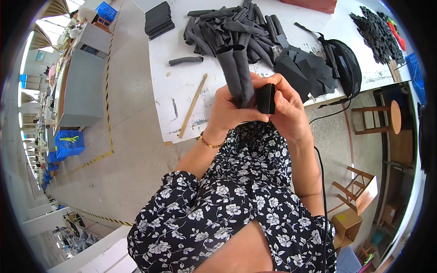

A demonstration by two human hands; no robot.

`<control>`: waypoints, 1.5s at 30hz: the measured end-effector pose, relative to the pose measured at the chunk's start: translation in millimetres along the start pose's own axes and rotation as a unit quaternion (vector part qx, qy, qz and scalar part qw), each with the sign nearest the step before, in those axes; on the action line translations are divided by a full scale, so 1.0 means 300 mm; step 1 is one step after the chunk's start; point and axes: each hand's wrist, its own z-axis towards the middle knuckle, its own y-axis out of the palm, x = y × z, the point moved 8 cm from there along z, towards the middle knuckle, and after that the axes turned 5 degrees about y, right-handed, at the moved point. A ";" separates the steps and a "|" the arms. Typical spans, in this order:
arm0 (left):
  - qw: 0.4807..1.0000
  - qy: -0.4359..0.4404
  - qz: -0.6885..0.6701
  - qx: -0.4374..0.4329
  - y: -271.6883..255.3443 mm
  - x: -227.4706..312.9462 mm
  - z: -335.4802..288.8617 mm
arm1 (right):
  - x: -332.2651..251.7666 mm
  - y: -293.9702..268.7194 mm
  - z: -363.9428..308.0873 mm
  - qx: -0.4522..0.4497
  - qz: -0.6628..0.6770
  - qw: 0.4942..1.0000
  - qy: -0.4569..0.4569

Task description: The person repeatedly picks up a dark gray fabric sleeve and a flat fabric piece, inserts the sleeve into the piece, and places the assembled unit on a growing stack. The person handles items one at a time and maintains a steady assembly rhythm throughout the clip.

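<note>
The left hand (226, 113) is closed round the near end of a dark grey roll (243, 70), its thumb stretched across to the bottom of a black block (263, 98). The right hand (291, 111) grips that block between thumb and fingers. Both pieces are held up side by side, at the near edge of the white desk (168, 91); I can't tell whether they touch.

To my eye, the step in hand is handling these 2 pieces together. The next move seems to call for a steady left hold while the right fingers keep the block aligned.

The roll looks soft and matt, with a long crease making 2 lobes and a dark open mouth at its far end. The block is darker, flat-faced and straight-edged.

Beyond lie a heap of rolls (227, 32), 1 loose roll (185, 60), a stick (193, 107), scattered flat pieces (305, 70) and a bag (347, 68).
</note>
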 end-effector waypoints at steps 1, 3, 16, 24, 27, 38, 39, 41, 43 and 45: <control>1.000 0.013 0.006 -0.008 0.000 0.012 0.004 | -0.002 0.004 -0.001 0.014 -0.003 1.000 -0.004; 0.993 -0.055 -0.095 0.032 0.002 -0.002 -0.009 | -0.010 0.016 -0.010 0.043 -0.010 0.999 -0.011; 0.914 -0.015 -0.312 0.258 -0.319 -0.152 0.028 | -0.096 -0.643 -0.084 0.470 -0.774 0.424 -0.023; 0.928 -0.132 -0.236 0.255 -0.168 -0.212 0.001 | 0.069 -0.078 0.150 0.103 -0.441 0.887 -0.088; 0.919 -0.131 -0.262 0.265 -0.272 -0.218 0.010 | 0.037 -0.156 0.133 0.166 -0.447 0.873 -0.100; 0.886 -0.198 -0.206 0.366 -0.392 -0.232 -0.056 | 0.004 -0.106 0.038 0.161 -0.557 0.807 -0.117; 0.885 -0.203 -0.204 0.366 -0.391 -0.237 -0.058 | 0.003 -0.089 0.036 0.154 -0.564 0.801 -0.128; 0.884 -0.212 -0.199 0.366 -0.391 -0.252 -0.062 | 0.008 -0.059 0.036 0.139 -0.587 0.784 -0.148; 0.889 -0.223 -0.199 0.348 -0.392 -0.277 -0.064 | 0.020 -0.034 0.044 0.119 -0.616 0.761 -0.165; 0.894 -0.234 -0.198 0.328 -0.376 -0.284 -0.060 | 0.014 -0.021 0.045 0.119 -0.646 0.729 -0.192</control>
